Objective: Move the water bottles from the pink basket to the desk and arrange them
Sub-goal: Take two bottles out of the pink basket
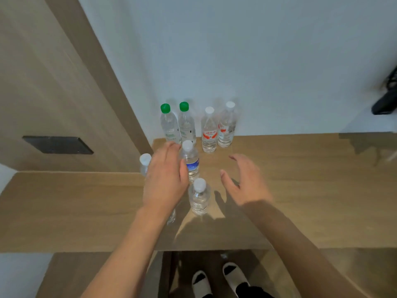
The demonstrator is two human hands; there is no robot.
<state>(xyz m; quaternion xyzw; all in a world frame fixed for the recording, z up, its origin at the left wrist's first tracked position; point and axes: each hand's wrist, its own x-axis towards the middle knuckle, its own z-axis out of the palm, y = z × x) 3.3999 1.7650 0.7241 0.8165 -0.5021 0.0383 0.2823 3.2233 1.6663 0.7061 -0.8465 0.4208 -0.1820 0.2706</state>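
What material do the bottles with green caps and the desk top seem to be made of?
The two green-capped bottles look like thin clear plastic: the wall shows through them, and the caps look like opaque glossy plastic. The desk looks like wood or a wood-pattern laminate with a matte to satin finish: fine straight grain and soft reflections. Which of the two cannot be told from here.

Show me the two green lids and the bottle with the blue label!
Left green lid (165, 108), head view, on the lid's top.
Right green lid (184, 106), head view, on the lid's top.
Blue-label bottle (192, 166), head view, on its blue label.
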